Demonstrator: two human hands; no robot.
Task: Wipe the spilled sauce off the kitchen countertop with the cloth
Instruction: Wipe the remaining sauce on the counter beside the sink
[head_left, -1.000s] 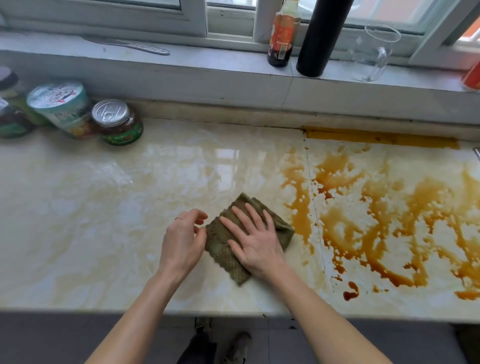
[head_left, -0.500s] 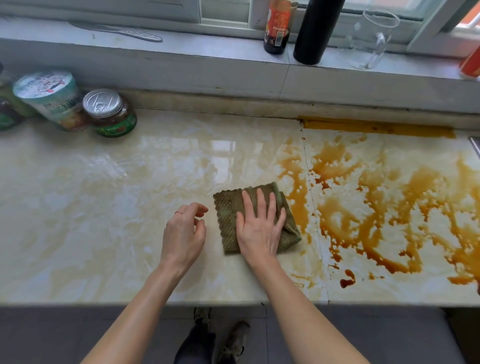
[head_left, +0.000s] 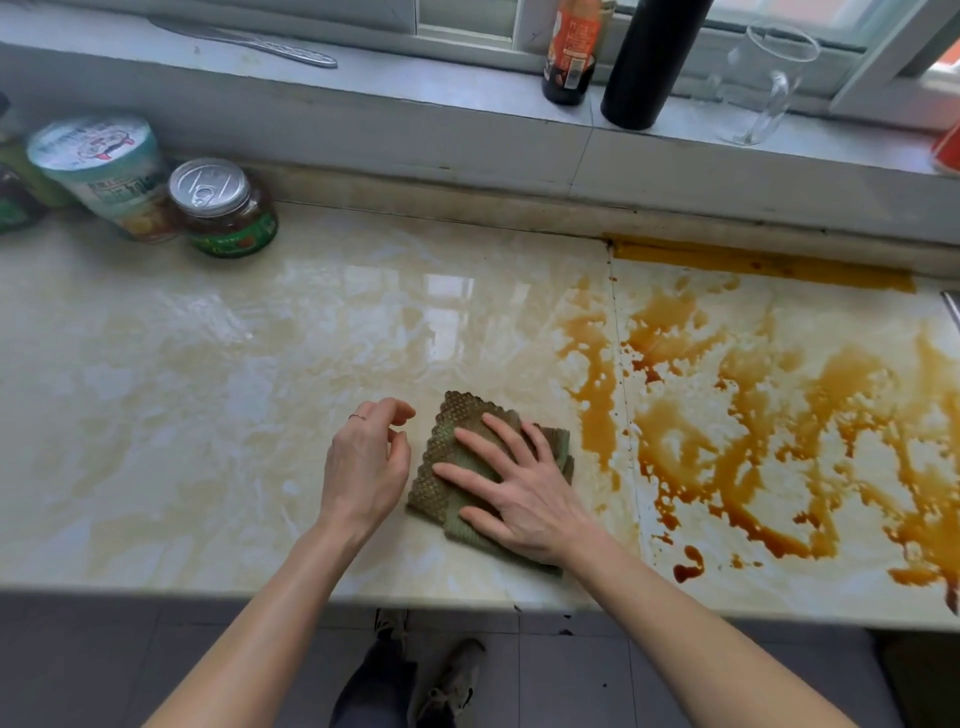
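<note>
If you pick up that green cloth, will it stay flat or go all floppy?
Probably floppy: the cloth lies folded in soft layers under the right hand. It likely slides easily, since the countertop looks glossy. It may be damp and a little heavy, with sauce spilled right beside it.

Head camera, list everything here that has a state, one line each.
cloth: folded, flat on the countertop under the right hand.
right hand: fingers straight, pressing the cloth.
left hand: loosely curled, holding nothing.
sauce: unwiped, spread right of the cloth.
jar: upright, lid sealed.
glass: upright, empty.
</note>
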